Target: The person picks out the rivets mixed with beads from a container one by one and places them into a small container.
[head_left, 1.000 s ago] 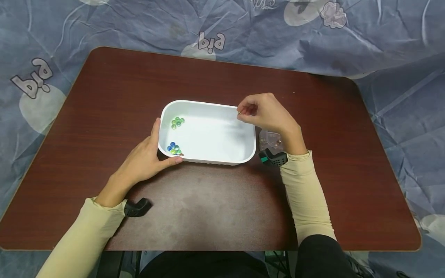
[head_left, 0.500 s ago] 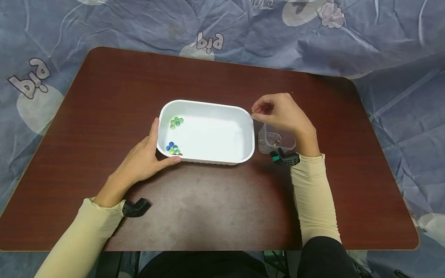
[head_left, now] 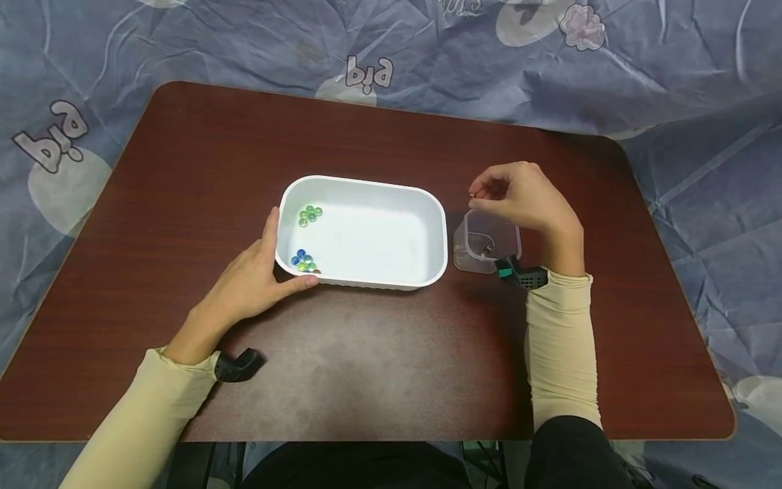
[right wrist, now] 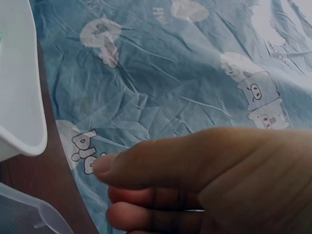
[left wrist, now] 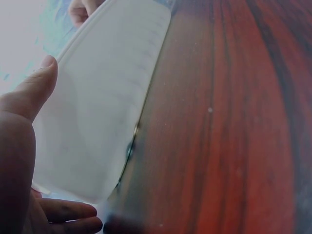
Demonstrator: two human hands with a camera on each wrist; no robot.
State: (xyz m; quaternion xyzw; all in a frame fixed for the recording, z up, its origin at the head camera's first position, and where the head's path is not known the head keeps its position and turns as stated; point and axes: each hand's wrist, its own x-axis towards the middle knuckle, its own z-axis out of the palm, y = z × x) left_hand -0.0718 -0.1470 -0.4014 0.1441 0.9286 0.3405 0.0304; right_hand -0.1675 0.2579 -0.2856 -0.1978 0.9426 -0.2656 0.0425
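Observation:
A white tray (head_left: 379, 234) holds two small groups of marbles at its left end: green marbles (head_left: 310, 214) towards the far side, blue and green marbles (head_left: 303, 259) towards the near side. My left hand (head_left: 247, 275) holds the tray's near left corner, thumb along the near wall and fingers at the left end. To the right of the tray, my right hand (head_left: 522, 197) pinches a small amber marble (head_left: 472, 196) between thumb and fingertips, above the far edge of a clear plastic container (head_left: 473, 258). In the right wrist view the fingers hide this marble.
The clear container stands just right of the tray, with a few marbles (head_left: 487, 250) low inside it. Everything rests on a brown wooden table (head_left: 366, 360). A blue printed cloth (head_left: 244, 47) lies beyond the table's far edge.
My right hand has moved right, from over the tray's right end to above the clear container's far side, still pinching the small marble. The left hand and tray stay in place.

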